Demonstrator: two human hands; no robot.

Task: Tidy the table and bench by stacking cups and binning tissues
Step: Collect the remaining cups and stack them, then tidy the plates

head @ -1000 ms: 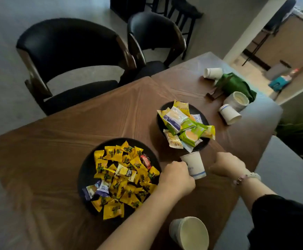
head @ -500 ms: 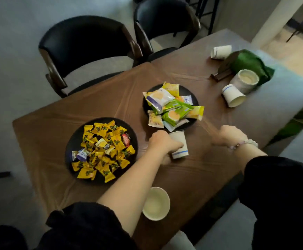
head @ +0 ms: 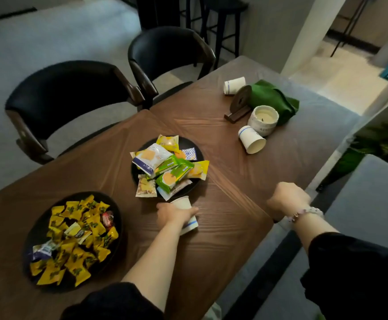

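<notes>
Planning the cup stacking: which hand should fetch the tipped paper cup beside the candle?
Right, probably: the right hand holds nothing visible and lies nearer the tipped paper cup, while the left hand grips a cup.

Wearer's arms, seen from above. The person is wearing a black top [head: 368,292] with long, loose sleeves. The left sleeve [head: 109,301] is sitting bunched near the elbow, leaving the forearm uncovered down to the left hand [head: 174,214]. The right sleeve [head: 327,248] is ending partway along the forearm. A beaded bracelet [head: 305,212] of pale rounded beads, with a few darker reddish ones, is circling the wrist behind the right hand [head: 287,199].
</notes>
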